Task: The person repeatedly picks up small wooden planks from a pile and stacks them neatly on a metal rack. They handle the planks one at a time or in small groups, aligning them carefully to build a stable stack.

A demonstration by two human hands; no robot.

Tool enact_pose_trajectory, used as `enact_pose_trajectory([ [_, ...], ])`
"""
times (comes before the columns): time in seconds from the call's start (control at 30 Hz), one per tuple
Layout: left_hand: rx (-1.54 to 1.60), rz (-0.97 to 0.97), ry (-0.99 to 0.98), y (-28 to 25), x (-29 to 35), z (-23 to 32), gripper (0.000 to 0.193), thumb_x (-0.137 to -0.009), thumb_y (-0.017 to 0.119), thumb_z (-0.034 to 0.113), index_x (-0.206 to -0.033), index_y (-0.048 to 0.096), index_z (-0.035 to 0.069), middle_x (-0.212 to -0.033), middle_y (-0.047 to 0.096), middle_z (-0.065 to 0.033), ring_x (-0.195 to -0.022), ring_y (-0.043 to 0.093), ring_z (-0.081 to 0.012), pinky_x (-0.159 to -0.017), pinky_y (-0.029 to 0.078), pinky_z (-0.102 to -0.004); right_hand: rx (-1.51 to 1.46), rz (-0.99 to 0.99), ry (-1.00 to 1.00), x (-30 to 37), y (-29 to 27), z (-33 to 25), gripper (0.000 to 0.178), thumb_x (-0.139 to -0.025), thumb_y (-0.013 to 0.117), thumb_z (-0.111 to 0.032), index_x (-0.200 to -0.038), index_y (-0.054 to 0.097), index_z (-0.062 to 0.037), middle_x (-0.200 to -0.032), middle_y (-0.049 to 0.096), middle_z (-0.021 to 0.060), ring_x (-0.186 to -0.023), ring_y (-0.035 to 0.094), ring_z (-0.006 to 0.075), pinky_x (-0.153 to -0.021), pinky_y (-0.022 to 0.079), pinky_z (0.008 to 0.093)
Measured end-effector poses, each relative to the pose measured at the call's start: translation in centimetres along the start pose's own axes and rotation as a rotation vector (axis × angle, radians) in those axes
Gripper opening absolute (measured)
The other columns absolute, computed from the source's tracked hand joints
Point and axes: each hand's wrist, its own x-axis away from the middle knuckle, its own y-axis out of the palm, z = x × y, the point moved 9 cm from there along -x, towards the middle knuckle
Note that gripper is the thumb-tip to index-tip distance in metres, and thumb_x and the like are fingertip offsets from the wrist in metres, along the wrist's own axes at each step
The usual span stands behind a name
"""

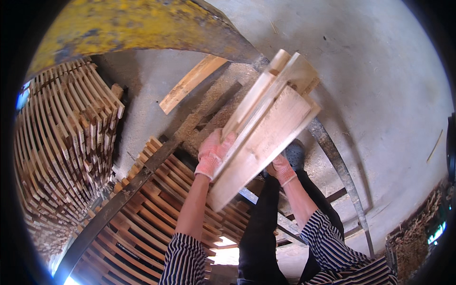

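Note:
Several pale wooden boards (pixel 266 128) are held together as a slanting bundle in front of me, their far ends toward the upper right. My left hand (pixel 214 151), in a pink knit glove, grips the bundle's left side. On the other side, my right hand (pixel 281 169), gloved alike, is at the boards' lower right edge; its fingers are mostly hidden beneath the wood. Under my left forearm lies a stack of spaced boards (pixel 147 209) along a dark metal bar (pixel 118 190).
A tall curved-looking lumber stack (pixel 71 114) stands at the left. Overhead at upper left is a worn yellow metal part (pixel 142 26). One loose board (pixel 190 83) lies on the concrete floor (pixel 389 95). A dark metal rail (pixel 339 164) passes right of my legs, near wood scraps (pixel 413 237).

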Motion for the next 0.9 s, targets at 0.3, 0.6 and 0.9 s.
enact_pose_trajectory([
  [0.3,0.524,-0.136,0.095,4.1,-3.0,-9.3,0.119,-0.079,0.054,0.088,-0.149,0.042,-0.007,-0.152,0.045,-0.0251,-0.142,0.043,-0.0352,-0.118,0.033,-0.0394,-0.365,-0.058,0.005,4.4,6.9,-2.5,0.089,-0.083,0.067,-0.066,-0.149,0.045,-0.0103,-0.141,0.056,0.0099,-0.123,0.058,0.0297,-0.105,0.051,0.0455],
  [0.6,0.987,-0.486,0.177,2.3,6.3,4.2,0.108,-0.069,0.085,0.067,-0.141,0.049,-0.005,-0.128,0.062,-0.0115,-0.118,0.057,-0.0224,-0.101,0.047,-0.0343,0.014,0.026,-0.155,11.6,9.0,-8.5,0.083,-0.083,0.081,-0.042,-0.149,0.045,-0.0074,-0.13,0.061,0.0039,-0.118,0.059,0.0187,-0.106,0.046,0.035],
  [0.9,0.944,-0.393,0.12,2.1,22.6,2.8,0.095,-0.076,0.083,0.059,-0.138,0.051,-0.005,-0.124,0.065,-0.0134,-0.115,0.062,-0.024,-0.1,0.05,-0.0343,0.152,0.208,0.065,28.2,18.8,-12.3,0.083,-0.086,0.078,-0.035,-0.153,0.036,-0.0119,-0.136,0.057,0.0093,-0.121,0.059,0.023,-0.098,0.054,0.0432],
])
